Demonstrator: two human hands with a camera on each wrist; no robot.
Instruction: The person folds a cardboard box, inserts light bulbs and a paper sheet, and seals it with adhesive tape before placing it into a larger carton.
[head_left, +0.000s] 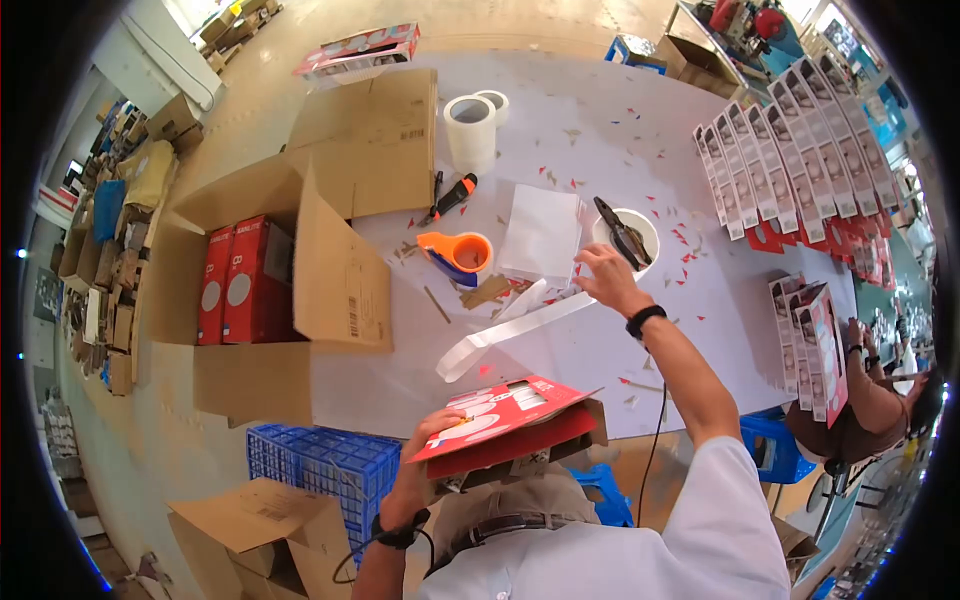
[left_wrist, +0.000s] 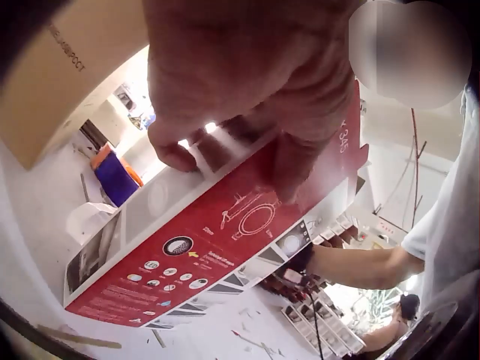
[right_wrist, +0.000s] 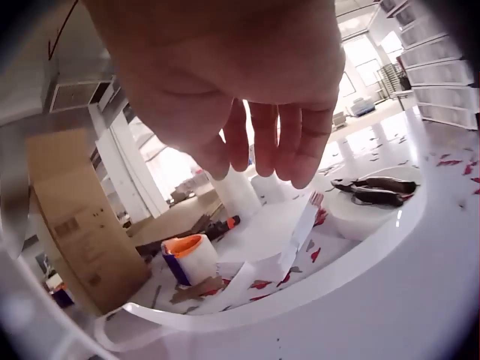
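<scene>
My left hand (head_left: 418,452) grips a red and white printed cardboard box (head_left: 512,408) at the table's near edge, in front of the body. The left wrist view shows its thumb and fingers round the box (left_wrist: 225,232). Over the table, my right hand (head_left: 612,282) hovers with loosely bent fingers and holds nothing. Just beyond it lies a white roll (head_left: 653,243) with dark-handled pliers (head_left: 622,236) on top. A white strip (head_left: 530,322) runs from under that hand towards the lower left, its end curled.
Left stands an open carton (head_left: 345,270) with red boxes (head_left: 262,285). An orange tape dispenser (head_left: 468,252), a utility knife (head_left: 453,198), white sheets (head_left: 540,232) and tape rolls (head_left: 470,140) lie mid-table. Rows of boxes (head_left: 790,150) stand right, near another person (head_left: 865,400).
</scene>
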